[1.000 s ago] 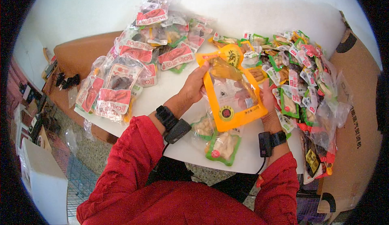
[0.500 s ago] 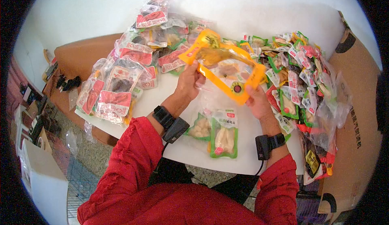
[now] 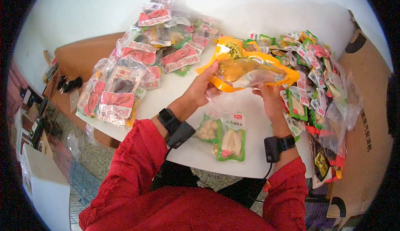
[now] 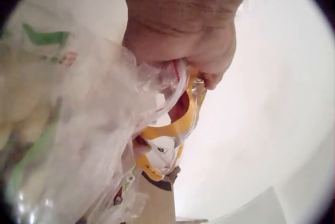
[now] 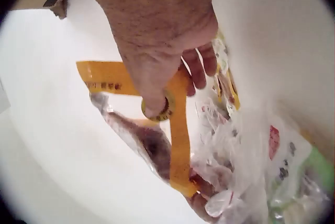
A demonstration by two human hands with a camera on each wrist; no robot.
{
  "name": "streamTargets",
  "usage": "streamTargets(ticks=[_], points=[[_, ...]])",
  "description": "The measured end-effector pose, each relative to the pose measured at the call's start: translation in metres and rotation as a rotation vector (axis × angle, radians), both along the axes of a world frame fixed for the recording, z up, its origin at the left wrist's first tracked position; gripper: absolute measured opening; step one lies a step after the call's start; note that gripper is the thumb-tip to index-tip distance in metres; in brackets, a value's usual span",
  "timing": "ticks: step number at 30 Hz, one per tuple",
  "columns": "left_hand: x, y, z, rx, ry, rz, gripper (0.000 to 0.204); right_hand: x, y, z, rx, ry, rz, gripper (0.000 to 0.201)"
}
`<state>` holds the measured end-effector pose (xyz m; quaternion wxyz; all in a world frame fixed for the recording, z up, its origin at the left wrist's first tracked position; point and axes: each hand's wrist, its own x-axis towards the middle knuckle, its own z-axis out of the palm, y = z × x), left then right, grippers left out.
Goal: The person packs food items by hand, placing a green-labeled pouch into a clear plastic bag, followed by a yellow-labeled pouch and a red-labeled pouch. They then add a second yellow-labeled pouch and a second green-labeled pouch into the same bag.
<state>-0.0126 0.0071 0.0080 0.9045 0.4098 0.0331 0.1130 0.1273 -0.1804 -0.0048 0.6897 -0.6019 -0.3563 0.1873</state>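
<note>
A yellow-orange food pouch (image 3: 233, 69) with a clear window is held above the white table, tilted and bent. My left hand (image 3: 199, 90) grips its left edge, and the same fingers also hold the top of a clear plastic bag (image 4: 104, 114) with a red line at its mouth. Below that hand, green-edged packets (image 3: 231, 142) of pale food show through the clear plastic. On the other side my right hand (image 3: 271, 100) pinches the pouch's near right edge, its thumb (image 5: 153, 101) pressed on a round label.
A heap of clear bags with red-labelled packs (image 3: 118, 100) covers the table's left side. Many small food packets (image 3: 308, 73) are piled at the right, beside a large cardboard box (image 3: 366, 114). A white wall (image 3: 258, 10) stands behind the table (image 3: 189, 154).
The pouch has tipped from facing me to lying flatter and folded, after a swing up and left. My right hand has shifted its hold along the near edge.
</note>
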Motion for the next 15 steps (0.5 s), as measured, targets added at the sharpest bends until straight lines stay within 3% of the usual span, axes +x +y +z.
streamTargets(ticks=[2, 4, 8, 10, 14, 15], points=[[0.000, -0.011, 0.001, -0.028, -0.041, -0.052, 0.036, -0.002, 0.003, 0.003, 0.043, 0.064, -0.081, 0.037], [0.000, -0.017, 0.000, 0.098, -0.046, 0.105, 0.032, -0.003, 0.003, 0.004, -0.043, 0.047, -0.323, 0.046], [0.002, -0.012, -0.003, 0.311, -0.089, 0.318, 0.030, 0.015, 0.010, -0.021, 0.004, -0.060, -0.468, 0.051], [0.000, -0.017, 0.002, 0.350, -0.050, 0.455, 0.028, 0.015, 0.011, -0.021, -0.105, -0.433, -0.645, 0.051], [-0.003, -0.021, 0.004, 0.333, -0.047, 0.465, 0.028, -0.005, 0.004, 0.008, -0.224, -0.466, -0.528, 0.059], [-0.003, -0.022, 0.003, 0.374, -0.047, 0.418, 0.028, -0.008, 0.006, 0.006, -0.079, -0.161, -0.358, 0.055]])
